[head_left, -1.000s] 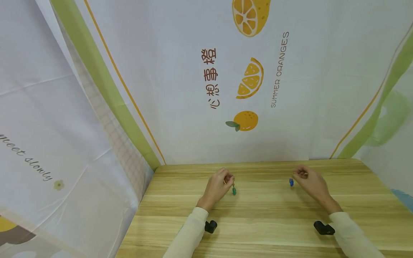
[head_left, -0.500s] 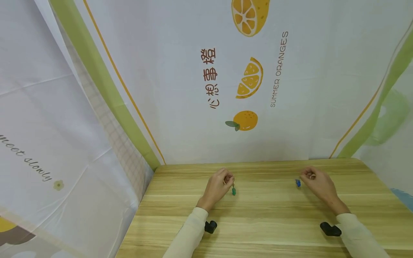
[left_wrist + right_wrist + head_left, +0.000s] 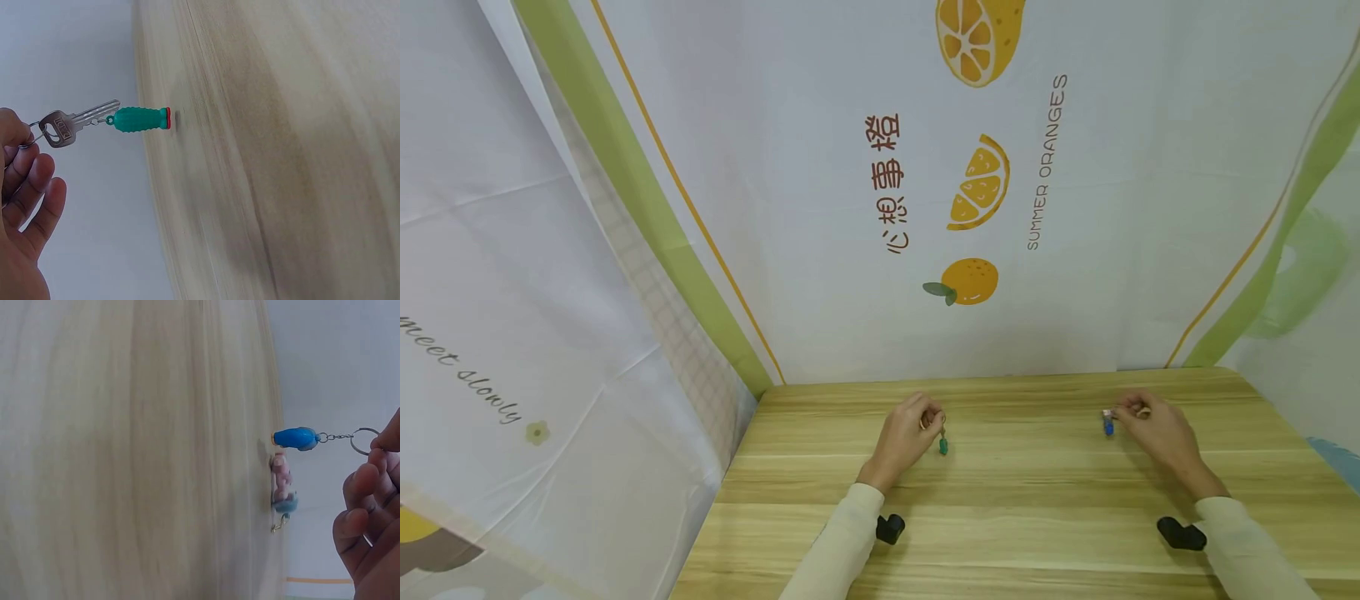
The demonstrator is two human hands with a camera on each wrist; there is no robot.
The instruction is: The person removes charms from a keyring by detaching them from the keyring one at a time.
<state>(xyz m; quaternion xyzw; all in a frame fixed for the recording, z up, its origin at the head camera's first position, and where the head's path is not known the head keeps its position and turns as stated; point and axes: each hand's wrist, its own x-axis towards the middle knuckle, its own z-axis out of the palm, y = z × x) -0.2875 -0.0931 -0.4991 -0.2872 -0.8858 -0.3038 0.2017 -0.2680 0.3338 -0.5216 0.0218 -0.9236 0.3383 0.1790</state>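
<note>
In the head view, my left hand [image 3: 901,437] pinches a metal ring over the left part of the table. From it hang a silver key [image 3: 62,127] and a ribbed green charm [image 3: 139,119] with a red end, close over the wood. Farther right, my right hand [image 3: 1161,427] pinches another split ring [image 3: 364,441]. A short chain joins this ring to a blue charm [image 3: 296,438], whose orange tip is near the tabletop. Beside the blue charm in the right wrist view lies a small pink and teal figure [image 3: 282,478] with a bit of chain.
The wooden table [image 3: 1015,508] ends at a white printed cloth [image 3: 820,275] behind it. Another cloth [image 3: 587,400] hangs along the left side. Black devices sit at both wrists, one by the left sleeve [image 3: 835,542], one by the right sleeve [image 3: 1247,546].
My right hand has moved to the right with the blue charm hanging from it, and a pinkish thing now shows beside the charm. The left hand and green charm stay almost still.
</note>
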